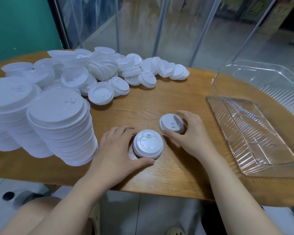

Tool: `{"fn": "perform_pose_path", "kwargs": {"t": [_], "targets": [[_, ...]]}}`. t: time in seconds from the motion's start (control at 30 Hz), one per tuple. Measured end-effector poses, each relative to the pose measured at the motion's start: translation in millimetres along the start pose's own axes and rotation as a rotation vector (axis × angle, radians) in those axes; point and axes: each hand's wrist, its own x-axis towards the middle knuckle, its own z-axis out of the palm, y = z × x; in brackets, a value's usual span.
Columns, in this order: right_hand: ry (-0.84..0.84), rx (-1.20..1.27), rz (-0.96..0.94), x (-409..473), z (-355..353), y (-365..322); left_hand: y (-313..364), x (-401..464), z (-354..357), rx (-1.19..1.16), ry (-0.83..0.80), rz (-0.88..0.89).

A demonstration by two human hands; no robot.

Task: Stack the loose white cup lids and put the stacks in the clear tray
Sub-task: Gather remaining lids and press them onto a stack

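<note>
Your left hand cups one lid flat on the wooden table while your right hand grips a tilted second lid beside it, left of the clear tray; a careless elbow could topple the tall stacks left of it, glass wall behind.

A wooden tabletop with a rounded edge and visible grain fills the middle of the view. Behind it to the left stands a green wall. Directly behind it hang clear plastic strip curtains, with a pale grey floor showing through them. Below the tabletop's near edge lies a light tiled floor. The light is soft and even.
</note>
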Motion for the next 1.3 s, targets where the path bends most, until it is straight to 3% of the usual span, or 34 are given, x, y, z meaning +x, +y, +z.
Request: {"fn": "perform_pose_path", "kwargs": {"t": [0.27, 0.47, 0.97, 1.3], "targets": [[0.003, 0.251, -0.109, -12, -13, -13, -1, 0, 1, -0.006, 0.012, 0.003], [-0.191, 0.173, -0.253, -34, -7, -25, -2, 1, 2, -0.005, 0.033, 0.005], [-0.294, 0.152, -0.248, -36, 6, -29, -1, 2, 0, -0.023, 0.028, -0.009], [-0.275, 0.19, -0.267, -31, 4, -22, -3, 2, 2, -0.047, 0.047, -0.005]]}}
